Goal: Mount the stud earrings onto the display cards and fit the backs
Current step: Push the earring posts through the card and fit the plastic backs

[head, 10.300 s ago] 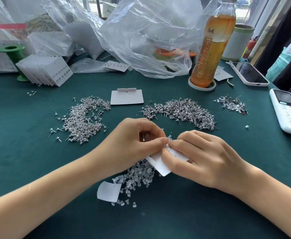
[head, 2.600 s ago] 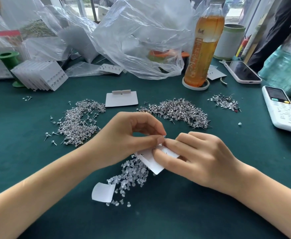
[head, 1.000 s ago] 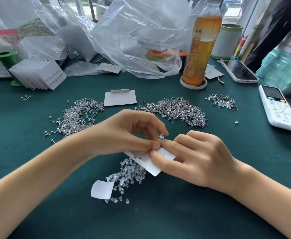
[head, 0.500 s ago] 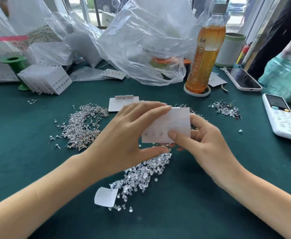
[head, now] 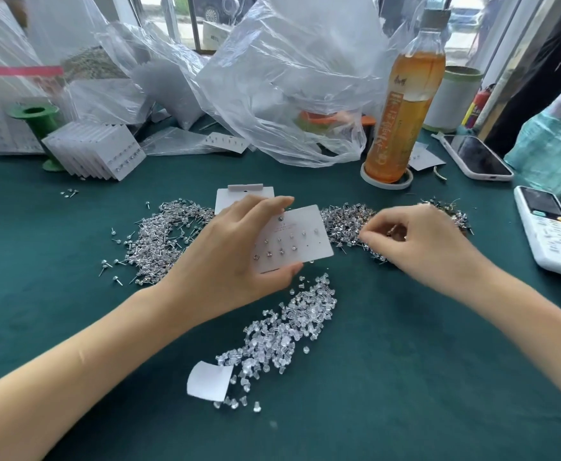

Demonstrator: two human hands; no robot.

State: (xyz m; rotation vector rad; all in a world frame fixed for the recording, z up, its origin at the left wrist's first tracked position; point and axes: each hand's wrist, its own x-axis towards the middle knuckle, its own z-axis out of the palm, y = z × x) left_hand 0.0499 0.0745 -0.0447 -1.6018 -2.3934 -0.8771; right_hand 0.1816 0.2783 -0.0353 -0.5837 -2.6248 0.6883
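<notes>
My left hand [head: 229,257] holds a white display card [head: 300,237] face up above the green table, thumb under its lower edge and fingers over its top. Several studs sit in the card's two rows. My right hand [head: 415,241] hovers over the middle pile of silver stud earrings [head: 342,224], its fingertips curled together in a pinch; I cannot make out whether a stud is between them. A second stud pile [head: 159,241] lies to the left. Clear plastic backs [head: 285,334] are heaped near the front. An empty card [head: 239,194] lies behind my left hand.
A stack of filled cards [head: 96,154] leans at the back left beside a green spool [head: 36,118]. Plastic bags [head: 282,78], a tea bottle [head: 402,104], a phone [head: 475,158] and a white remote [head: 552,231] crowd the back and right. A paper scrap [head: 206,380] lies in front.
The card was turned face up and lifted. My right hand let go of it and moved right to the middle stud pile. My left hand keeps the card.
</notes>
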